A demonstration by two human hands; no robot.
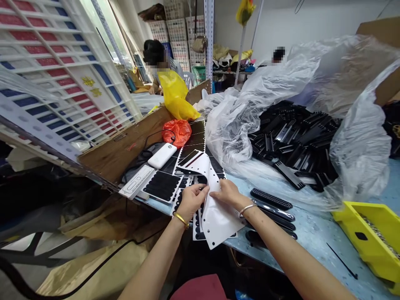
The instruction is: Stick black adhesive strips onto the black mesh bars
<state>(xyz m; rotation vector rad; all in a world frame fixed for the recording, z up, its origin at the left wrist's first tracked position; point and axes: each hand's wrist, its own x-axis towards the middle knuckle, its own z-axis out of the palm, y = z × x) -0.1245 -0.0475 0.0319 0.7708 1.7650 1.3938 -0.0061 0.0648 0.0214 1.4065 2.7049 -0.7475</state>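
Two bare hands work at the near edge of a pale blue table [312, 237]. Left hand [191, 202] and right hand [229, 193]: fingers of both are closed on a white perforated sheet [220, 221], apparently pinching it; the exact fingertip contact is partly hidden. The sheet lies curled upward, its far end arching back over overlapping black pad sheets [162, 186], which cover the table below and ahead of the hands. Beside the right hand, four black strips [271, 198] lie apart, side by side. Further right, a large heap of black plastic parts [293, 141] remains in a clear plastic bag [237, 125]. A yellow bin [375, 221] holds small items, too small to identify.
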